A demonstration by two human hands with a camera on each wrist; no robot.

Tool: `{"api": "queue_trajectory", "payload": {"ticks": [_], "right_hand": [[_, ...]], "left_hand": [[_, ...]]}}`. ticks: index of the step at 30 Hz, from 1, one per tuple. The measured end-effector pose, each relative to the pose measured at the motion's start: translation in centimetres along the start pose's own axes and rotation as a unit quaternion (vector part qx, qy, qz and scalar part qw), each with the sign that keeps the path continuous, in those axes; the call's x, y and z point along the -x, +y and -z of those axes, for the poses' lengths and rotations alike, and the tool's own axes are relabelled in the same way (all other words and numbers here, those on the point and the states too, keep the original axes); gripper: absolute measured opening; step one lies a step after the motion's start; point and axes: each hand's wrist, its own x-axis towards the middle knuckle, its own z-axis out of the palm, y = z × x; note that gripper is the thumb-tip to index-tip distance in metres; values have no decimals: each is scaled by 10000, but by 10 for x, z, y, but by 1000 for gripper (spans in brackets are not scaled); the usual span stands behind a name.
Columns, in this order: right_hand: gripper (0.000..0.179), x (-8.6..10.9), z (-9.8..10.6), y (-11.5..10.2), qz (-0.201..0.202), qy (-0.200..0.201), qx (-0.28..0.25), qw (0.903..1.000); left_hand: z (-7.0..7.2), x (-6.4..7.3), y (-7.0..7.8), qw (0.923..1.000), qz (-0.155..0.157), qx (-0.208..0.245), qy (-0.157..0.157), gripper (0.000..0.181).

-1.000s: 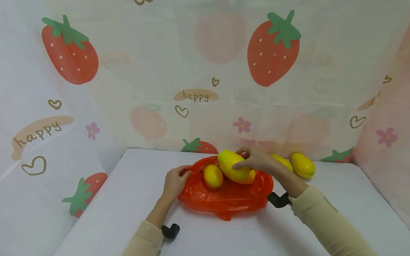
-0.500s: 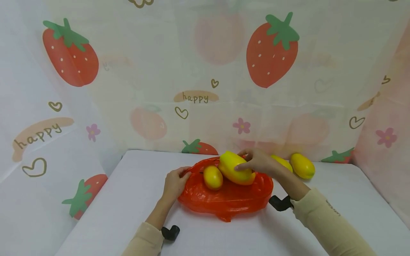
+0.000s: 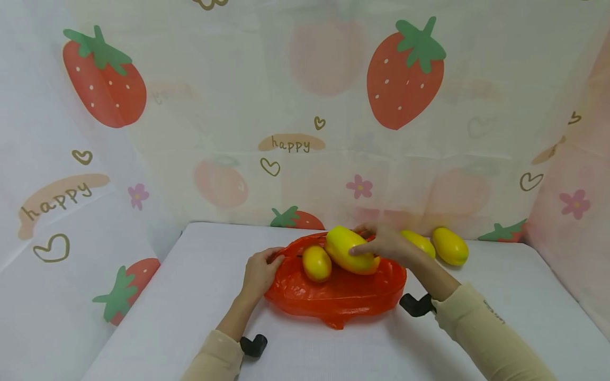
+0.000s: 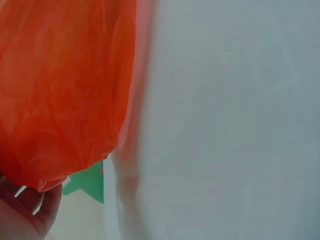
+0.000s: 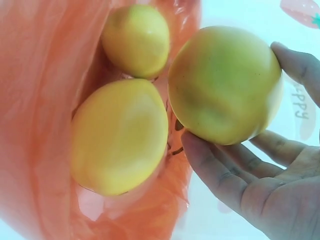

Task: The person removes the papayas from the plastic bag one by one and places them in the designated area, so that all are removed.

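A red plastic bag lies spread and opened on the table. My left hand grips its left rim; the fingers curl at the bag's edge in the left wrist view. Over the bag's far part, my right hand holds a large yellow mango between thumb and fingers. That mango shows a greenish end in the right wrist view. Inside the bag, a smaller yellow mango rests to its left. Another yellow fruit shows partly from beneath the held one.
Two more yellow mangoes lie at the table's back right, one partly behind my right forearm and one in full sight. A strawberry-print cloth stands behind the white table.
The held mango and my right hand have shifted very slightly to the right over the bag. My left hand keeps its grip on the rim in the same place.
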Motion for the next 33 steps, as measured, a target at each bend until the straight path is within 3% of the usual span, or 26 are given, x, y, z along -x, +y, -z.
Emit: {"api": "queue_trajectory", "payload": {"ticks": [11,17,24,33], "right_hand": [[64,4,14,0,-321,-6,-301,9990],[65,8,27,2,-230,108,64,9997],[71,12,38,4,-303,137,106,9994],[82,15,53,10,-628,303,206,9974]], "left_hand": [[1,0,1,10000,48,38,-50,26],[0,0,0,10000,71,0,-43,26],[0,0,0,10000,15,12,-32,26],[1,1,2,10000,24,70,-59,26]]}}
